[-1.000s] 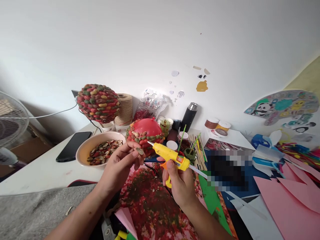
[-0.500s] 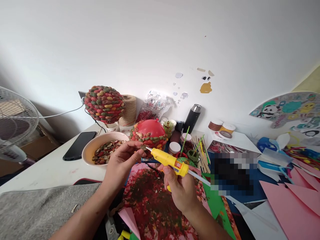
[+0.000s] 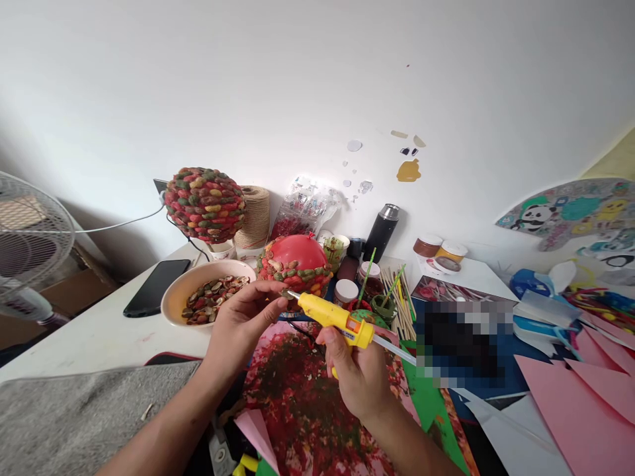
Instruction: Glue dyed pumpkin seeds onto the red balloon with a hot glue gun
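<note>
Between the thumb and fingertips of my left hand is a small painted peanut shell, partly hidden by the fingers. My right hand is wrapped round the handle of a yellow hot glue gun, a long clear glue stick trailing from its back. The gun's nozzle points left and meets the shell or lies right beside it. Just behind the hands sits a red balloon, its lower part covered in painted shells and its top bare. To the left, a bowl holds many loose painted shells.
A shell-covered ball stands at the back left beside a twine spool. Behind the right hand are paint jars, wooden sticks and a black flask. Paint-stained paper lies below; a phone is left.
The view has shifted slightly. Both hands keep nearly the same pose, with the glue gun's nozzle still at the peanut shell.
</note>
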Motion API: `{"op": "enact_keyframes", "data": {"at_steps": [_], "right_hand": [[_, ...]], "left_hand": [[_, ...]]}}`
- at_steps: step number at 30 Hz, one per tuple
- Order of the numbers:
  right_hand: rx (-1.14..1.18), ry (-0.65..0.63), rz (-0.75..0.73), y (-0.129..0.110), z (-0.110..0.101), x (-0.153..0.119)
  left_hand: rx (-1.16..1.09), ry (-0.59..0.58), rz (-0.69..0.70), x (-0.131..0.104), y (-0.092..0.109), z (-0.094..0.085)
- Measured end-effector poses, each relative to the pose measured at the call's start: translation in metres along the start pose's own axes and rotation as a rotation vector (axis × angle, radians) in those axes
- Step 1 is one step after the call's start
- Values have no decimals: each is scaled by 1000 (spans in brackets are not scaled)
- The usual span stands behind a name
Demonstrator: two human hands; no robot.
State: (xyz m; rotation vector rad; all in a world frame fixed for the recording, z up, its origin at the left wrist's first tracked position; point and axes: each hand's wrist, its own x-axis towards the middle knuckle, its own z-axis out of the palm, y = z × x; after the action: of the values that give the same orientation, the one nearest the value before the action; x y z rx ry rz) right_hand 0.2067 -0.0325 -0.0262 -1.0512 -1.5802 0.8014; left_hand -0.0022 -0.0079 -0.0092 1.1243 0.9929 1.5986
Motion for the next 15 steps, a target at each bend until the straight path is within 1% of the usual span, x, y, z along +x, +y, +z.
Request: {"op": "enact_keyframes", "data": {"at_steps": [6,15], "right_hand": [[7,8,-31,-1,1,1],[-1,17,-28,0,2,0]], "left_hand": [[-2,-6,0,-1,1,2],[-7,-27,15,-2,3,4]]}}
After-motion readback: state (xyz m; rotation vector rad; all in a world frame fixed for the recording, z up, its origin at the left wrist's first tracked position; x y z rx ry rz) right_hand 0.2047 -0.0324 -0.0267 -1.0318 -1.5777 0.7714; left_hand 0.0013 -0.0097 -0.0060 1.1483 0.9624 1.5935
